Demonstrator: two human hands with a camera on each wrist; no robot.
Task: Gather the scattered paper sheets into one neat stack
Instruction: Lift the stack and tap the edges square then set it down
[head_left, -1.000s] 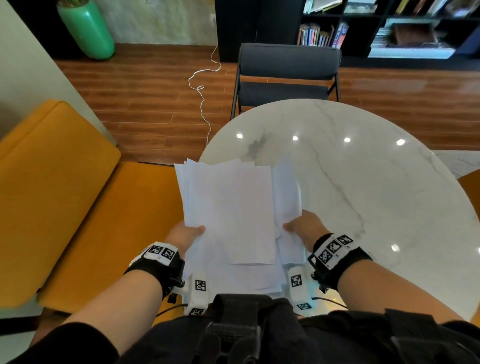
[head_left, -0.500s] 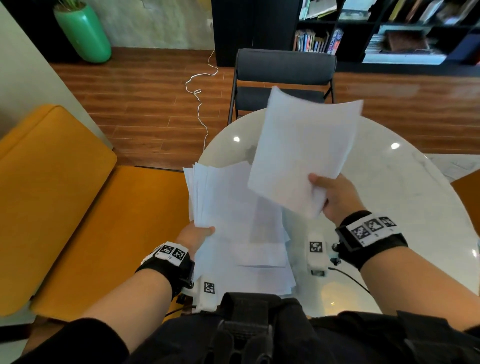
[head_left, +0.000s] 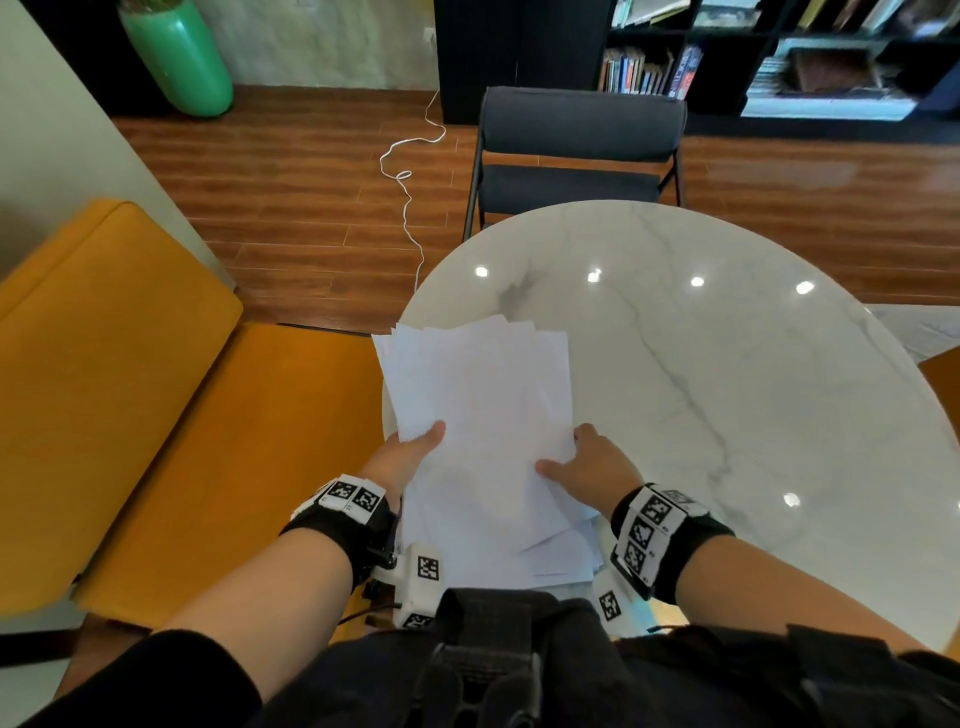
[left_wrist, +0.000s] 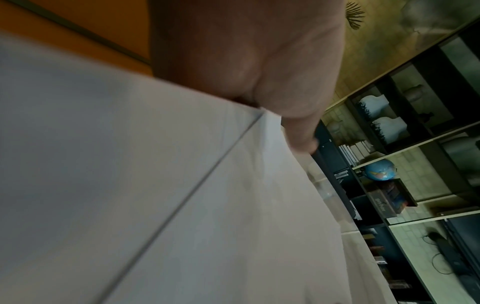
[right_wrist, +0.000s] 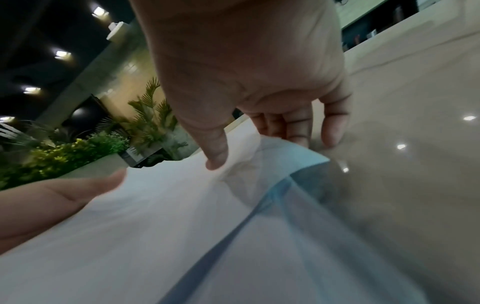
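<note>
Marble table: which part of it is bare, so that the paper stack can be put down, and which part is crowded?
Bare: the marble table from the sheets' right edge out to its far and right rim, toward the dark chair. Crowded: the near-left edge, where the paper sheets lie fanned, gripped by the left hand and right hand.

White paper sheets (head_left: 483, 415) lie on the marble table (head_left: 727, 364).

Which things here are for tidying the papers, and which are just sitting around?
For the job:
paper sheets
left hand, gripping the sheets
right hand, pinching their right edge
marble table under them

Just around:
dark chair
orange sofa
green vase
white cable
bookshelf
</note>
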